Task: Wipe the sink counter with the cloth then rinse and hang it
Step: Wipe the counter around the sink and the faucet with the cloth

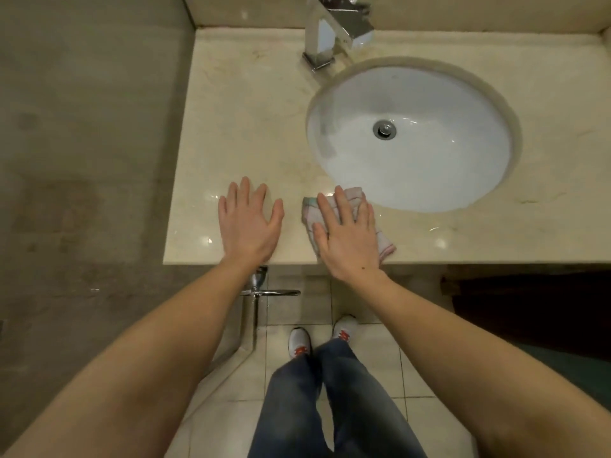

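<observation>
Pressing flat on the folded cloth (386, 244) with the right hand (348, 239): palm down, fingers straight and a little spread, curled round nothing. Covering most of it, with only the edges showing.

Lying on the counter (238, 127) at the front edge, touching or nearly touching the near-left rim of the sink basin (429, 166). Pink and white, with a greenish stripe at the far-left corner. Running lengthwise from the basin rim back toward the front edge, slanted so that the near end sits further right. Peeking out past the fingertips at the far end and beside the wrist at the near-right corner, which reaches the counter's lip.

Resting the left hand (249, 226) on bare counter just left of the cloth, apart from it: palm down, fingers straight and fanned, holding nothing.

Farther back, a chrome faucet (334, 31) standing behind the basin's far-left rim, spout angled toward the bowl. In the bowl's middle, a metal drain (384, 129).

Below the counter's front edge, a chrome valve and pipe (256, 294), pale floor tiles (380, 358), blue jeans (330, 408) and white shoes (299, 342) with red marks.
</observation>
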